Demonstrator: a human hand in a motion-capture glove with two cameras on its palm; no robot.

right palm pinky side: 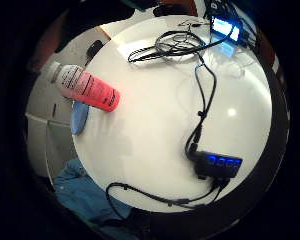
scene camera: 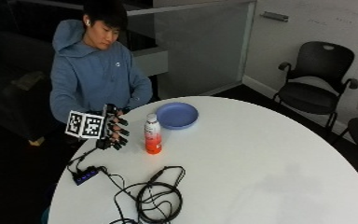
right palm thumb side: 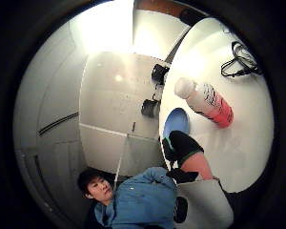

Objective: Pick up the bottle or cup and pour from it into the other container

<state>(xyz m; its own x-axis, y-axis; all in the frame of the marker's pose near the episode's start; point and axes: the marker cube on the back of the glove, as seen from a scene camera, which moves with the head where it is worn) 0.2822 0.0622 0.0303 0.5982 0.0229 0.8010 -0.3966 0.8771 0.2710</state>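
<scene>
**Gloved hand held up beside the bottle, nothing in it**

The person in a blue hoodie sits at the round white table (scene camera: 259,154) with the right hand (scene camera: 113,133) raised above the table's near edge, palm turned toward the bottle (scene camera: 152,134). The fingers are loosely spread and slightly bent, holding nothing; there is a gap between the fingertips and the bottle.

The bottle stands upright just past the fingers, out toward the table's middle. It has a white cap, a printed label and red liquid in its lower part. From the little-finger side of the palm it shows whole, with the blue plate's (scene camera: 177,115) edge right behind it.

The plate lies beyond the bottle, farther from the hand along the table edge nearest the person's chest. It sits close to the bottle; I cannot tell whether they touch.

On the hand's other side, a small black hub (scene camera: 84,176) with blue lights lies near the table edge, and a coil of black cable (scene camera: 159,198) lies farther along past it.
</scene>
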